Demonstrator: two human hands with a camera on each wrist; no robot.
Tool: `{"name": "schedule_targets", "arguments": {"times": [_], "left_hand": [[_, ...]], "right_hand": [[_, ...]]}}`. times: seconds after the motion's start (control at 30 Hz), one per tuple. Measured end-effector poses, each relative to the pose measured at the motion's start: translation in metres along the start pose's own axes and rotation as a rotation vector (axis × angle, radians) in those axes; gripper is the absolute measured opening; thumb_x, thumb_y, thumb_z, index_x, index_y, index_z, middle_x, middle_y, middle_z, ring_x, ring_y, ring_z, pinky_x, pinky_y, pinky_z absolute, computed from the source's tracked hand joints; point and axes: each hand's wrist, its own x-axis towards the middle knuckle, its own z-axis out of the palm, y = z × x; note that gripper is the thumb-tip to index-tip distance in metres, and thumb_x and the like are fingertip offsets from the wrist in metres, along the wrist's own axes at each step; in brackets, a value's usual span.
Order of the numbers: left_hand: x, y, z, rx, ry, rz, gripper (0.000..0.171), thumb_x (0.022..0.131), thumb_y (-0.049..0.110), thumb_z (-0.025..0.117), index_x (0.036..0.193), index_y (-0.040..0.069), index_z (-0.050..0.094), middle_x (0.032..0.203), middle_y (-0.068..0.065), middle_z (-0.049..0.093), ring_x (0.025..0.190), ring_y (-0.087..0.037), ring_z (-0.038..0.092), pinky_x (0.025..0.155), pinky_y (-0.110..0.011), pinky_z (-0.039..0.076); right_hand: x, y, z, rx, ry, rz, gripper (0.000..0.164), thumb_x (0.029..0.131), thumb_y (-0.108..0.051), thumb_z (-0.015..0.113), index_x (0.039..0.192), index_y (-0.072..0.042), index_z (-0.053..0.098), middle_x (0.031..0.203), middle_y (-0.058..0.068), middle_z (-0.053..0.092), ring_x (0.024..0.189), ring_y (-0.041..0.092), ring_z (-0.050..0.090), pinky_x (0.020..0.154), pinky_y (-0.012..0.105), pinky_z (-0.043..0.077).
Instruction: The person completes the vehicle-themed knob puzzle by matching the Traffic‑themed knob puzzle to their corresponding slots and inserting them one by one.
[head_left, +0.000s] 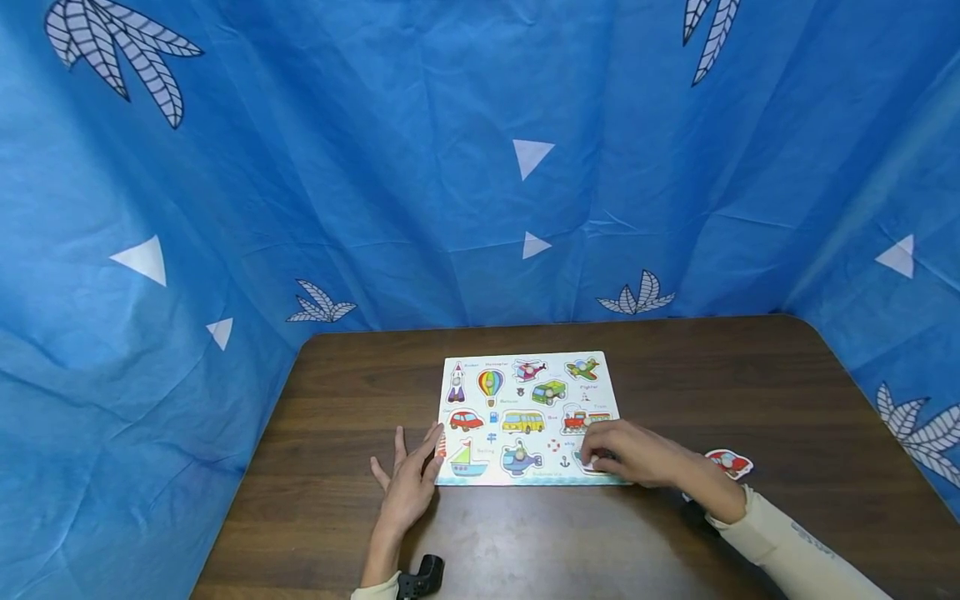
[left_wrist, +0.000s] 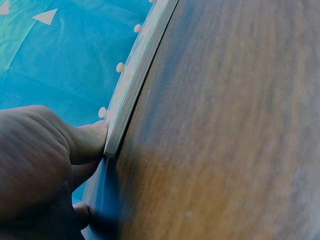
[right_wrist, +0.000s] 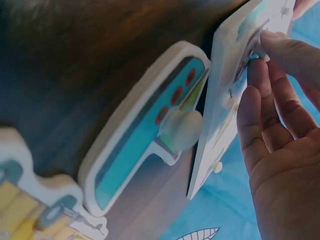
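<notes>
A white wooden knob puzzle board [head_left: 491, 467] with vehicle pictures lies on the table. My right hand [head_left: 630, 454] is over its lower right corner. In the right wrist view, the thumb and fingers of this hand [right_wrist: 285, 95] pinch a small knob at the board, and the piece beneath is mostly hidden. My left hand [head_left: 408, 483] rests at the board's left edge, with its fingers spread. The left wrist view has its thumb [left_wrist: 90, 142] against the board's corner.
Beside the board lie a teal boat piece [right_wrist: 135, 145] with a knob and a yellow vehicle piece [right_wrist: 25, 200]. A red and white piece [head_left: 729, 463] lies by my right forearm. Blue patterned cloth [head_left: 450, 167] hangs behind the brown table [head_left: 337, 400].
</notes>
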Motion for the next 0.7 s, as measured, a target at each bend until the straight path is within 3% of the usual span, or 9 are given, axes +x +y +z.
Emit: {"name": "schedule_targets", "arguments": {"times": [0.27, 0.7], "left_hand": [[0.0008, 0.0005, -0.0007, 0.004, 0.004, -0.003, 0.051, 0.100, 0.014, 0.059, 0.150, 0.017, 0.049, 0.154, -0.006, 0.046, 0.153, -0.048, -0.003, 0.103, -0.076, -0.023], [-0.0006, 0.0001, -0.0004, 0.006, 0.011, 0.005, 0.051, 0.100, 0.013, 0.059, 0.150, 0.016, 0.049, 0.153, -0.006, 0.047, 0.153, -0.048, -0.002, 0.103, -0.077, -0.023]], "right_hand": [[0.0007, 0.0003, 0.0013, -0.026, 0.040, -0.057, 0.012, 0.092, -0.007, 0.071, 0.093, -0.019, 0.071, 0.092, -0.009, 0.065, 0.083, 0.003, 0.056, 0.073, 0.018, 0.050], [-0.0032, -0.0002, 0.0031, -0.005, 0.040, -0.010, 0.014, 0.092, -0.005, 0.070, 0.098, -0.018, 0.071, 0.097, -0.008, 0.067, 0.087, 0.004, 0.058, 0.077, 0.020, 0.051]]}}
